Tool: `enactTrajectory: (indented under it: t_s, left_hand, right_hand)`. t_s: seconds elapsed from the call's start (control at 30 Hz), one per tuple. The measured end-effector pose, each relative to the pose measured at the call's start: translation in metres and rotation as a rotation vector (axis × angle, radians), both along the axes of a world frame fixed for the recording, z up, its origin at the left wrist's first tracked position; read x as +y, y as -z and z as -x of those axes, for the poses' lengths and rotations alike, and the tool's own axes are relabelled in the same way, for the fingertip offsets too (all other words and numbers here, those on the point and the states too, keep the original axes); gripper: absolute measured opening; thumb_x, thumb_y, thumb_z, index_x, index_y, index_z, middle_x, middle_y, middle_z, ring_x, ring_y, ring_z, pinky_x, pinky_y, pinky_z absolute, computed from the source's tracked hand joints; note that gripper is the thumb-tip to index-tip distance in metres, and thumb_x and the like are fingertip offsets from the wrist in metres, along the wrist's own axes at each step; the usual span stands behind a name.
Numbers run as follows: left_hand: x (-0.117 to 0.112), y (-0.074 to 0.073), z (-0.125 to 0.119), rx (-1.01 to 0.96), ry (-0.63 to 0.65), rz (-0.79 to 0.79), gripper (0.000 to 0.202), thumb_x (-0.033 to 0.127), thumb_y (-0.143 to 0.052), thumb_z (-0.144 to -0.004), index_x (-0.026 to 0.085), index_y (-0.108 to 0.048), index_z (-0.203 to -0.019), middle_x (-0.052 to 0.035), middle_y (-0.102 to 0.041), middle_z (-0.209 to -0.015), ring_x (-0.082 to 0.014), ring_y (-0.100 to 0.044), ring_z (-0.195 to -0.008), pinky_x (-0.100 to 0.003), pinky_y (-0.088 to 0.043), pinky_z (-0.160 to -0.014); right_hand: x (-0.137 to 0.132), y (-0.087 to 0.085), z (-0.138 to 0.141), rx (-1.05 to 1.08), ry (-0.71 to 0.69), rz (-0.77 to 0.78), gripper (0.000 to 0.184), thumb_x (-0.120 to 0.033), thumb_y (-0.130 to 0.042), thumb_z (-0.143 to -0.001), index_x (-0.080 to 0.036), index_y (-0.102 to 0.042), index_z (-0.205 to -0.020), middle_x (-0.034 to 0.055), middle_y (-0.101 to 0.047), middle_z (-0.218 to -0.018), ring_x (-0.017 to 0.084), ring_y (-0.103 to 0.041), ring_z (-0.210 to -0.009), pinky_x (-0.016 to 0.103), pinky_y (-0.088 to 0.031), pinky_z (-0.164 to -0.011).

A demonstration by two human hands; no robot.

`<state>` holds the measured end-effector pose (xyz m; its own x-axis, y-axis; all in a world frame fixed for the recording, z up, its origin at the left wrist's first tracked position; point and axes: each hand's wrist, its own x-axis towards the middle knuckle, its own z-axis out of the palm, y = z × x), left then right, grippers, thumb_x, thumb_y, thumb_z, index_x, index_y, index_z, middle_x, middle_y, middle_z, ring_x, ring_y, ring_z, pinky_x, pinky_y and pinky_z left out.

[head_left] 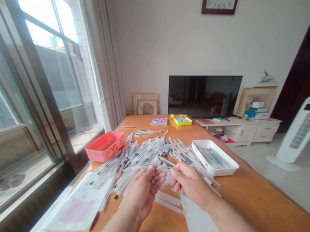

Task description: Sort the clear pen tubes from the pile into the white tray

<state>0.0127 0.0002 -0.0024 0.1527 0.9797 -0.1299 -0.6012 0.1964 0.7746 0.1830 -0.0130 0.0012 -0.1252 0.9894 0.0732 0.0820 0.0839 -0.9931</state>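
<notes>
Nearest the camera, left to right across the counter (254, 194), lie printed papers (79, 204), a pink plastic bin (105, 147), the left hand (142, 193) and right hand (190, 187) at the near edge of a heap of clear pen tubes (147, 159), their fingers (156, 177) half-closed (any grip on a tube cannot be confirmed), and a white tray (200, 152) holding more tubes (213, 157).

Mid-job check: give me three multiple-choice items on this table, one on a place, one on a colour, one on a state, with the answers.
1. Where is the white tray? A) Left of the pens B) Right of the pens C) On the floor
2. What colour is the bin by the window? A) Blue B) Green C) Pink
3. How do the pens lie? A) Boxed B) In a loose heap C) Bundled with bands

1: B, it sits on the table right of the heap.
2: C, its walls show pink.
3: B, they cross at all angles.
</notes>
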Motion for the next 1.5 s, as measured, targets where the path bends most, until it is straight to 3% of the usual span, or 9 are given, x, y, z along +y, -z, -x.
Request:
enactTrajectory:
  t_s: [0.2,0.5,0.67,0.87,1.0,1.17,1.5]
  left_hand:
    - [-0.001,0.001,-0.002,-0.002,-0.001,-0.008,0.013,0.022,-0.063,-0.089,0.012,-0.060,-0.097,-0.0183,-0.072,-0.099,-0.0213,-0.073,-0.088,-0.031,-0.059,-0.081]
    - [0.007,-0.001,0.001,-0.022,-0.098,0.095,0.004,0.016,-0.059,-0.091,0.012,-0.059,-0.092,-0.0149,-0.072,-0.088,-0.0192,-0.073,-0.081,-0.028,-0.061,-0.075]
    - [0.009,-0.004,0.003,-0.018,-0.117,0.118,0.006,0.016,-0.058,-0.091,0.012,-0.058,-0.088,-0.0157,-0.071,-0.088,-0.0176,-0.073,-0.074,-0.026,-0.061,-0.070]
    - [0.009,-0.004,0.005,-0.030,-0.112,0.126,0.007,0.017,-0.058,-0.092,0.011,-0.058,-0.089,-0.0166,-0.071,-0.089,-0.0179,-0.073,-0.074,-0.027,-0.062,-0.070]
    - [0.011,-0.001,0.006,-0.029,-0.113,0.120,0.006,0.018,-0.058,-0.092,0.012,-0.058,-0.091,-0.0173,-0.071,-0.092,-0.0183,-0.073,-0.076,-0.028,-0.062,-0.071]
    - [0.014,0.002,0.006,-0.023,-0.104,0.102,0.007,0.019,-0.058,-0.092,0.012,-0.057,-0.090,-0.0175,-0.071,-0.093,-0.0182,-0.073,-0.078,-0.028,-0.062,-0.073]
    - [0.016,0.008,0.006,-0.054,-0.118,0.101,0.009,0.019,-0.061,-0.091,0.014,-0.055,-0.086,-0.0127,-0.070,-0.084,-0.0196,-0.073,-0.079,-0.027,-0.062,-0.069]
  right_hand:
    - [0.003,0.003,-0.001,-0.016,-0.002,0.047,0.045,-0.058,-0.042,-0.094,-0.018,-0.054,-0.079,-0.0015,-0.059,-0.054,0.008,-0.044,-0.040,0.020,-0.030,-0.042]
    - [0.012,0.001,-0.022,-0.034,0.139,0.029,0.036,-0.052,-0.053,-0.089,-0.018,-0.057,-0.076,-0.0017,-0.060,-0.059,0.008,-0.042,-0.044,0.021,-0.031,-0.045]
    - [0.022,0.001,-0.047,-0.240,0.370,-0.065,0.033,-0.049,-0.060,-0.082,-0.018,-0.060,-0.070,0.0002,-0.060,-0.059,0.014,-0.049,-0.054,0.025,-0.036,-0.053]
    - [0.037,0.017,-0.068,-0.391,0.388,-0.054,0.034,-0.043,-0.052,-0.084,-0.018,-0.070,-0.096,0.0022,-0.067,-0.070,0.018,-0.058,-0.060,0.028,-0.040,-0.058]
    - [0.047,0.032,-0.079,-0.536,0.477,-0.103,0.033,-0.038,-0.049,-0.084,-0.019,-0.072,-0.097,0.0042,-0.069,-0.072,0.022,-0.061,-0.067,0.029,-0.042,-0.063]
    - [0.052,0.039,-0.083,-0.749,0.509,-0.126,0.029,-0.033,-0.050,-0.085,-0.023,-0.073,-0.099,0.0056,-0.070,-0.077,0.023,-0.063,-0.074,0.030,-0.042,-0.067]
    - [0.065,0.023,-0.061,-1.083,0.399,-0.016,0.021,-0.026,-0.056,-0.086,-0.026,-0.076,-0.093,0.0081,-0.074,-0.092,0.023,-0.064,-0.087,0.028,-0.039,-0.068]
